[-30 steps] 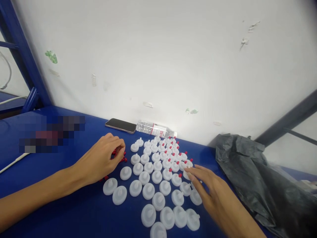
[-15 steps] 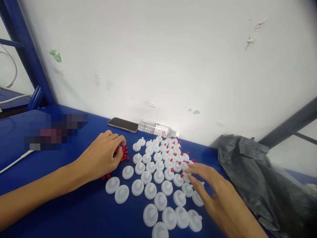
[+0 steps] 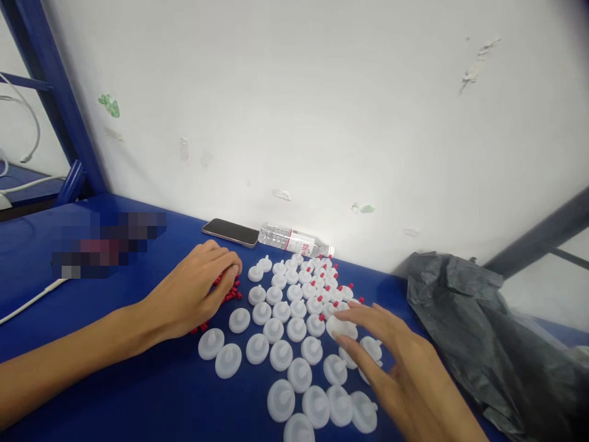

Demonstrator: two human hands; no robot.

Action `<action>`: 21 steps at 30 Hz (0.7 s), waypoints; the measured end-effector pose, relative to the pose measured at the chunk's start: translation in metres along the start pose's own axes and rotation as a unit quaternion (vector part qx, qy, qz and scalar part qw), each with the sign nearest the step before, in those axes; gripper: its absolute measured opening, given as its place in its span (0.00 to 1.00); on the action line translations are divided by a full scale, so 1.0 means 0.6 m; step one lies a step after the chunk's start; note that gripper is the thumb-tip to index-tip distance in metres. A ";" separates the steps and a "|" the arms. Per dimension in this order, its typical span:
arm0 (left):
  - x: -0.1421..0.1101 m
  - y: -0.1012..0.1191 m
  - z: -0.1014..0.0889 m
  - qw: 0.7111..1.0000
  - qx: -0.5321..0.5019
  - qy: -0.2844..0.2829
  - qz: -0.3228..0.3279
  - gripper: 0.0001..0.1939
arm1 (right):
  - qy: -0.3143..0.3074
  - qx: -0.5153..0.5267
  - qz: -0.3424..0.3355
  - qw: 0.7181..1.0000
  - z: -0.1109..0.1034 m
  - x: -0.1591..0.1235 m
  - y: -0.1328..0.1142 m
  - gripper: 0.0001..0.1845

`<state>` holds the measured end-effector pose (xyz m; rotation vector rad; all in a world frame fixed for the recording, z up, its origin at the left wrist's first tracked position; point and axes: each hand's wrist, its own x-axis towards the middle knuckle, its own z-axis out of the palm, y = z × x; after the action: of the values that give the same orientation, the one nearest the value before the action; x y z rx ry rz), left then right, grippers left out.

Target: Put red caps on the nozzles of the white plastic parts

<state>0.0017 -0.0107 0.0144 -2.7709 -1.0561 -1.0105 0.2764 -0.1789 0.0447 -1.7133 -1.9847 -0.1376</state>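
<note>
Many white round lids with short spouts (image 3: 281, 355) lie on the blue table (image 3: 151, 393), several at the back and right with small red caps (image 3: 321, 318) on their spouts. My left hand (image 3: 197, 291) is over a pile of loose red caps (image 3: 234, 294), thumb and fingertips closed together; whatever they pinch is hidden. At the right of the group, my right hand (image 3: 391, 350) has a white spouted lid (image 3: 343, 329) between thumb and fingers, tilted and raised a little. Its spout is out of sight behind the fingers.
A phone (image 3: 230, 232) and a clear water bottle (image 3: 297, 240) lie along the wall. On the right is a crumpled dark plastic bag (image 3: 455, 307). A blurred-out object (image 3: 101, 248) with a white cable (image 3: 34, 304) is at the left. Blue frame posts (image 3: 76, 110) rise at the left.
My left thumb and fingertips have closed together over the red caps. My right hand has lifted and tilted a lid away from those around it. The view has shifted slightly left.
</note>
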 end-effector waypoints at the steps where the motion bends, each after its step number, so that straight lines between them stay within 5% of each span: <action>1: -0.001 0.007 -0.004 1.000 -0.019 0.001 0.020 0.12 | 0.000 0.012 0.006 1.000 0.002 0.004 -0.011 0.11; 7: -0.019 0.043 -0.010 0.983 -0.059 -0.010 0.175 0.06 | -0.035 0.114 -0.030 0.992 0.029 0.023 -0.082 0.16; 11: -0.029 0.052 -0.011 0.963 -0.031 -0.046 0.264 0.08 | 0.004 0.100 -0.073 0.992 0.060 0.013 -0.100 0.21; 16: -0.033 0.061 -0.015 0.950 -0.020 -0.065 0.305 0.03 | 0.023 0.089 -0.069 0.993 0.075 0.002 -0.107 0.29; 21: -0.031 0.081 -0.023 0.955 -0.053 -0.105 0.272 0.06 | 0.057 0.087 -0.131 0.986 0.059 0.024 -0.115 0.18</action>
<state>0.0125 -0.0622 0.0248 -3.0308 -0.2033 -0.7237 0.1991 -0.1658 0.0376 -1.3037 -2.0630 -0.1447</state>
